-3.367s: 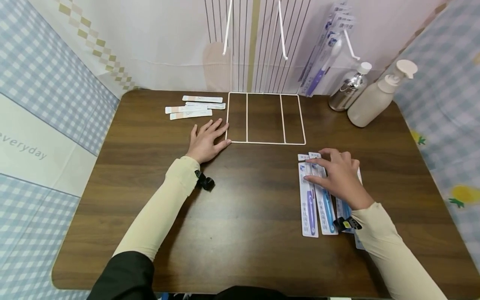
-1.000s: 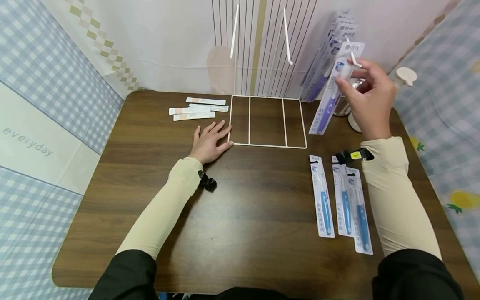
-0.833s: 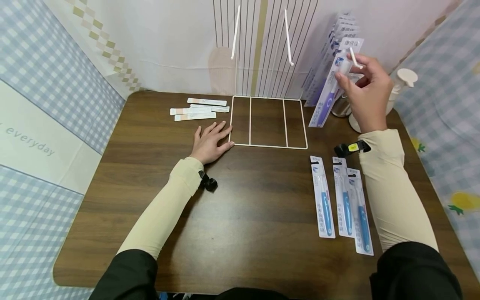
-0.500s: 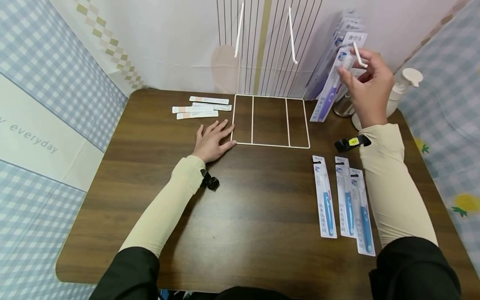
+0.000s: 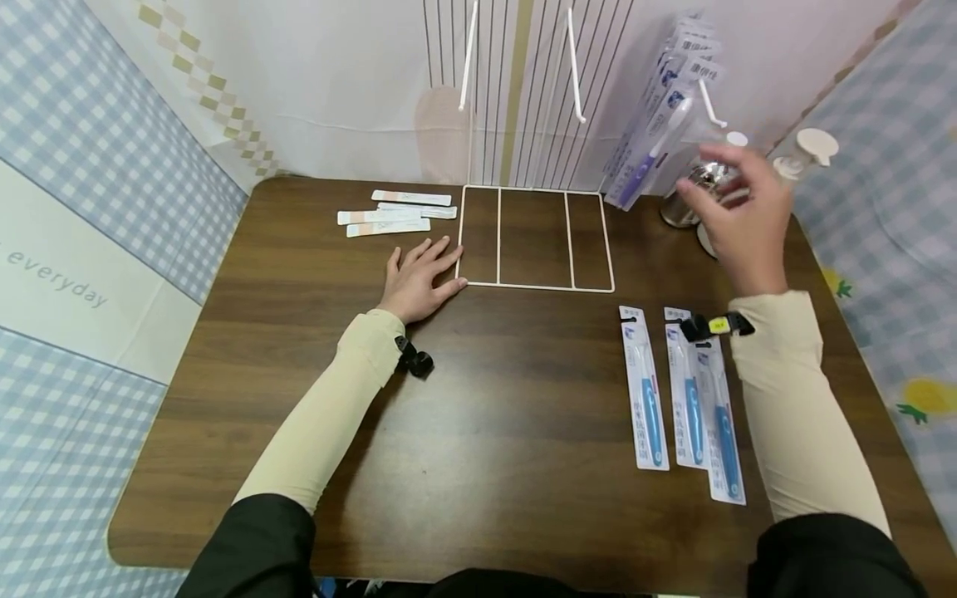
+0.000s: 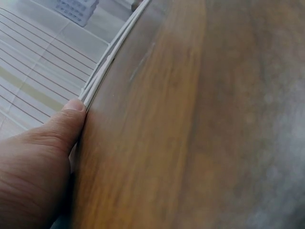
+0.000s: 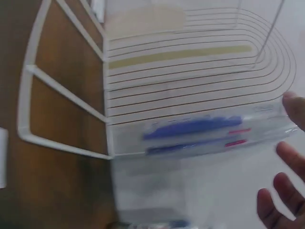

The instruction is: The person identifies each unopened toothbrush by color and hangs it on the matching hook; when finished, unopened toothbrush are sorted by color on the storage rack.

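My left hand (image 5: 417,286) rests on the tabletop with fingers spread, its fingertips at the left edge of a white wire rack's base (image 5: 523,286). In the left wrist view its thumb (image 6: 62,126) touches the white wire. My right hand (image 5: 748,212) is raised in front of the bottles, holding nothing, thumb and fingers apart. Just left of it, several packaged toothbrushes (image 5: 649,154) hang on the rack's right hook (image 5: 710,104); the front one has a purple handle. In the right wrist view the fingers (image 7: 291,157) are apart close to the hanging toothbrush packs (image 7: 195,131).
Three packaged blue toothbrushes (image 5: 644,390) lie on the table (image 5: 523,465) at right, two overlapping. Several thin paper sachets (image 5: 389,228) lie left of the rack. A silver bottle (image 5: 679,209) and a white pump bottle (image 5: 815,148) stand behind the right hand. Two other hooks (image 5: 574,66) are bare.
My right hand took a purple toothbrush pack from the table, hung it on the right hook, let go and drew back. The left hand stays at the rack base.
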Available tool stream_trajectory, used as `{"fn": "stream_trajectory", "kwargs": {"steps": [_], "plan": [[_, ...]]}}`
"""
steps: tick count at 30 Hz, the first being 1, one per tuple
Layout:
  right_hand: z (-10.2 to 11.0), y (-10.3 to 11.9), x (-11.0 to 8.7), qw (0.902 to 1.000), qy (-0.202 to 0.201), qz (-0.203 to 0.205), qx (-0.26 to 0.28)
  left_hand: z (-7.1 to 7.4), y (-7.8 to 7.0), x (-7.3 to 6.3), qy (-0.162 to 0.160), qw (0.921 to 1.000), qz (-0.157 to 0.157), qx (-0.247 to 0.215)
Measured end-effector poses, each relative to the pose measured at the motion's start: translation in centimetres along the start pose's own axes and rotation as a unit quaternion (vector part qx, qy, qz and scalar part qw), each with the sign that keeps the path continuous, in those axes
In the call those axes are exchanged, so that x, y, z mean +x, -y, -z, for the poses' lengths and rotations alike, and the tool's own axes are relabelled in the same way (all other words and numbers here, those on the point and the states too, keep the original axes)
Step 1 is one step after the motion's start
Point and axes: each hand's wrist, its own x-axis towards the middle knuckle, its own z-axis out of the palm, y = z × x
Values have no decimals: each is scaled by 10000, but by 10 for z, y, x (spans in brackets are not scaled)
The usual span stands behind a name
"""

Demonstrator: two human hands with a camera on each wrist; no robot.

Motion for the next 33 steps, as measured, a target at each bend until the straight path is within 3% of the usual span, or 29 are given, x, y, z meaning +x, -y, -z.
{"fn": "stream_trajectory", "kwargs": {"steps": [5, 8, 12, 16, 19, 22, 28, 33], "plan": [[9, -36, -43, 9916, 1027, 119, -777, -1, -4, 0, -22, 10000, -1, -6], [9, -51, -66, 9741, 1902, 198, -1209, 0, -3, -1, -14, 10000, -8, -16], [11, -65, -92, 9437, 2902, 20, -1586, 0, -3, -2, -16, 10000, -13, -39], [18, -71, -112, 9167, 3409, -378, -2048, 0, -5, -2, -24, 10000, -31, -59], [21, -71, -125, 9063, 3485, -484, -2340, 1, -5, -1, -9, 10000, -58, -61], [22, -71, -135, 9077, 3391, -425, -2436, 1, -4, -1, -18, 10000, -51, -36], [17, -71, -144, 9264, 3030, -122, -2230, 3, -3, -1, 30, 10000, -2, -20], [14, -69, -148, 9362, 2901, 154, -1979, 2, -5, 0, 68, 10000, -9, -16]]}}
